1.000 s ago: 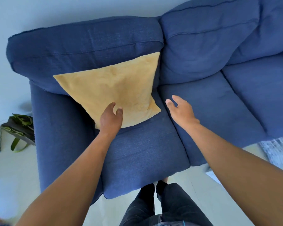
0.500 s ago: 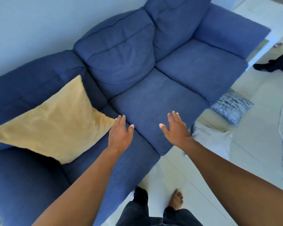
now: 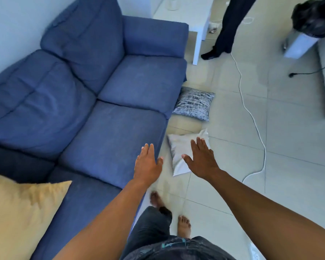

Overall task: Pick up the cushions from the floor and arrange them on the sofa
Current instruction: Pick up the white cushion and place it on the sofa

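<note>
Right hand (image 3: pixel 201 162) spread above white cushion (image 3: pixel 178 156) lying flat on floor (image 3: pixel 270 184).

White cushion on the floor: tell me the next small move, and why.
Probably lower both hands onto the white cushion and grasp it: the left hand and right hand are open and empty, it lies nearest, and the patterned cushion lies farther along the sofa.

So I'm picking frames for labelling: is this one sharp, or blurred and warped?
Head view: motion blur softens the top right corner and the hands, left and right; wide-angle bending curves the sofa; patterned cushion stays readable.
</note>
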The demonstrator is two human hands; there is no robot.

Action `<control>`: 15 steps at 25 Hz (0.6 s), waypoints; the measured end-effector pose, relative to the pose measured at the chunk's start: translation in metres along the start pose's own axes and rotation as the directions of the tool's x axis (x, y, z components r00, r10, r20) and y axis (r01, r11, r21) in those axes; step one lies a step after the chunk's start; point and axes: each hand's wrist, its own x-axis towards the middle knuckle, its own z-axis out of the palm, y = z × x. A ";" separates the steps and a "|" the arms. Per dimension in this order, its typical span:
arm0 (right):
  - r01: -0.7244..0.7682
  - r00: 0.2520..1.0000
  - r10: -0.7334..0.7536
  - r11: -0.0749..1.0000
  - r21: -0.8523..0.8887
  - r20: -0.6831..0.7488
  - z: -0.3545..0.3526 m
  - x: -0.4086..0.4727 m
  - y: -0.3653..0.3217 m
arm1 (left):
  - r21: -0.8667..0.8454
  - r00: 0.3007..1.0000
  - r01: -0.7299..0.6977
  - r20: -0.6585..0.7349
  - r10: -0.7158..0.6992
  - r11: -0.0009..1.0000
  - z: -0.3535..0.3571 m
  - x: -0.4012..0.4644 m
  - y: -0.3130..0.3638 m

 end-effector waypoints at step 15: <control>-0.227 0.972 0.220 0.970 0.085 0.084 -0.018 0.194 0.108 | 0.090 0.950 0.007 0.310 -0.034 0.996 0.074 0.229 0.082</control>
